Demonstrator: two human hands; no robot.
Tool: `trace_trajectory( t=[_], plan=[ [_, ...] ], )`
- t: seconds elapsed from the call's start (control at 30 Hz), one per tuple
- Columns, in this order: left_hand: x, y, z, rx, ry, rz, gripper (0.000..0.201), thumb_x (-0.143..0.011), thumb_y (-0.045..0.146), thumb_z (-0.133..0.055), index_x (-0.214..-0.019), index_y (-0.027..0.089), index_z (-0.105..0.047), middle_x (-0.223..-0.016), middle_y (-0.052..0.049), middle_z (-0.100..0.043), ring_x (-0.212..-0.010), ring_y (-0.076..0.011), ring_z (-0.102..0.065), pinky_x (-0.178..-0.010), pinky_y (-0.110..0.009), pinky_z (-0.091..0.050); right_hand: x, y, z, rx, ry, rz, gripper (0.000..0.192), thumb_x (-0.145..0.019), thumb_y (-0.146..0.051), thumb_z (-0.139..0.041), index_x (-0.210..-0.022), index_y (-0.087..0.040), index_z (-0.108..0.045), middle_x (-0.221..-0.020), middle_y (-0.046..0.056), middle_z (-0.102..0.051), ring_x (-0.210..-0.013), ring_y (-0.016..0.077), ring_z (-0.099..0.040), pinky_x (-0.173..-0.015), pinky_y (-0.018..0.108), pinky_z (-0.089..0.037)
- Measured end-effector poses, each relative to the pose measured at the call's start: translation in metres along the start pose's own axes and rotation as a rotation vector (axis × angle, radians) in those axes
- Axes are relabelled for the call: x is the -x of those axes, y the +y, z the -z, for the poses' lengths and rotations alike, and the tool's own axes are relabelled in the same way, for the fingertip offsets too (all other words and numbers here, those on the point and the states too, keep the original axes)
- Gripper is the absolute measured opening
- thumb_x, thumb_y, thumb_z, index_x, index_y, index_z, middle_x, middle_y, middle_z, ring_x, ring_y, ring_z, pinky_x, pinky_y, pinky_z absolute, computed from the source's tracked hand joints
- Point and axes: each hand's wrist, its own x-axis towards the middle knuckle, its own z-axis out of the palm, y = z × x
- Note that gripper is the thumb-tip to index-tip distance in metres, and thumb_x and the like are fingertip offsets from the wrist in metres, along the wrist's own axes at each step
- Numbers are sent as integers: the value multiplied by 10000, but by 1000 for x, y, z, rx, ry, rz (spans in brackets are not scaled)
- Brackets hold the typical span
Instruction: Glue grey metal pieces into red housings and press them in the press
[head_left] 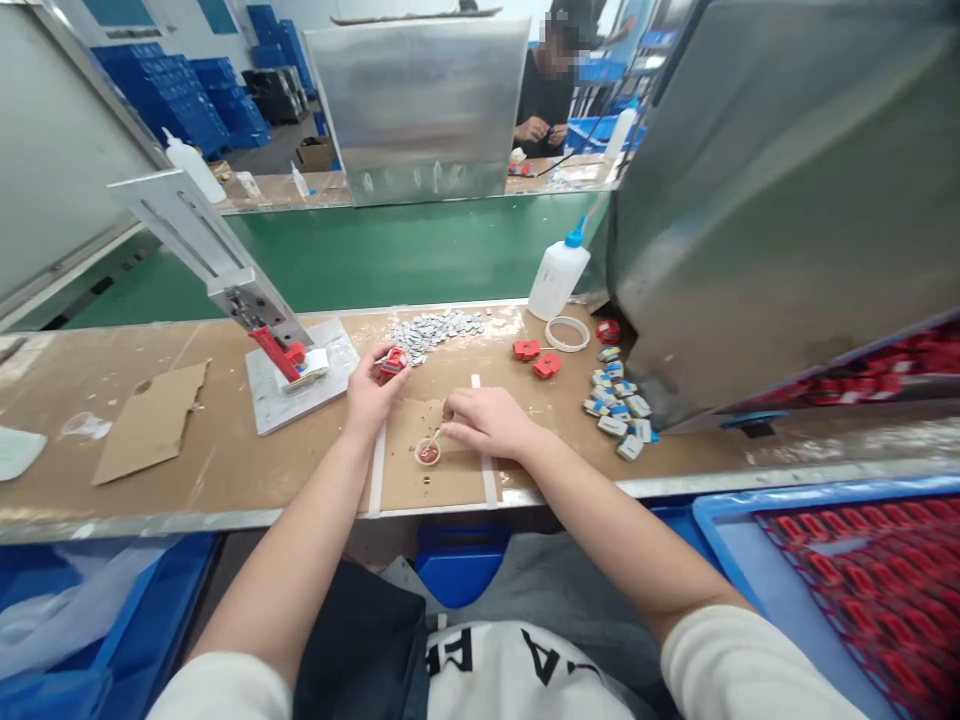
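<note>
While the left hand (370, 394) pinches a red casing (393, 362), the right hand (486, 422) seemingly dips a pinched stick (437, 434), needing careful lifting next.

Okay so I counted: one red block (394, 363) in the left hand (367, 396), two more beside one white ring (568, 348), one little cup (427, 464), one cardboard scrap (154, 425), four white bottles (557, 282). Silver bits (435, 328)? Piled up, lost count lol.
</note>
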Motion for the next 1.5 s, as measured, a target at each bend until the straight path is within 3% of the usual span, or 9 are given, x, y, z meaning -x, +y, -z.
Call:
trace_trajectory(
  t=[0.13,0.23,0.37,0.57,0.73,0.83,0.97,1.13,1.5],
  plan=[
    [1,5,-1,23,0,14,638,-751,517,-891,-1249,160,-715,-1189,-109,-762,-1084,-249,-725,-1004,-392,-580,46,19,46,265,288,-519,302,-1067,-435,-535,-1071,-200,-725,-1074,103,-721,-942,229,-649,-727,314,-372],
    [2,10,-4,70,9,25,599,-777,549,-868,-1213,158,-741,-1171,-107,-768,-1058,-247,-720,-918,-354,-603,90,36,67,475,215,-823,227,-963,-359,-693,-1098,-189,-760,-1187,152,-692,-1042,296,-652,-733,342,-403],
    [4,16,-8,192,-34,73,597,-821,569,-829,-1258,178,-715,-1153,-103,-750,-905,-201,-732,-721,-280,-600,123,56,67,527,96,-946,228,-925,-286,-697,-1121,-195,-771,-1232,156,-664,-1034,292,-665,-781,357,-456],
    [4,15,-8,300,-121,98,592,-853,560,-812,-1317,222,-666,-1037,-53,-714,-703,-116,-659,-672,-253,-579,121,64,57,281,276,-768,180,-938,-283,-651,-1032,-159,-741,-1160,166,-679,-1081,292,-649,-950,405,-496],
    [6,15,-5,251,-212,48,598,-845,536,-832,-1311,208,-654,-932,-18,-669,-658,-102,-589,-667,-258,-549,71,44,42,-684,572,-522,377,-833,-502,-814,-1060,-214,-732,-1053,100,-755,-855,208,-673,-748,336,-547],
    [10,17,-5,294,-268,84,605,-848,581,-814,-1283,200,-634,-938,-27,-664,-702,-119,-615,-678,-270,-549,23,31,30,-1215,507,-432,486,-724,-483,-923,-1105,-239,-746,-1011,63,-776,-762,149,-668,-700,289,-572],
    [15,18,-7,448,-343,192,541,-866,564,-789,-1231,224,-579,-1021,-31,-650,-653,-105,-604,-611,-267,-499,-31,21,13,-1499,357,-341,526,-645,-394,-991,-1107,-279,-767,-993,3,-769,-774,111,-701,-777,262,-634],
    [13,21,-5,632,-403,412,426,-832,480,-731,-1132,229,-563,-818,25,-533,-509,-73,-407,-513,-226,-354,-53,25,-12,-1474,390,-299,470,-617,-427,-1000,-996,-257,-780,-929,-3,-754,-811,143,-731,-807,296,-654],
    [13,8,-6,480,-447,465,395,-929,572,-559,-1083,209,-535,-715,37,-412,-514,-86,-244,-498,-183,-210,-45,17,-24,-532,568,133,274,-931,-397,-784,-1191,-316,-814,-1001,57,-726,-922,205,-679,-863,381,-595]
  ],
)
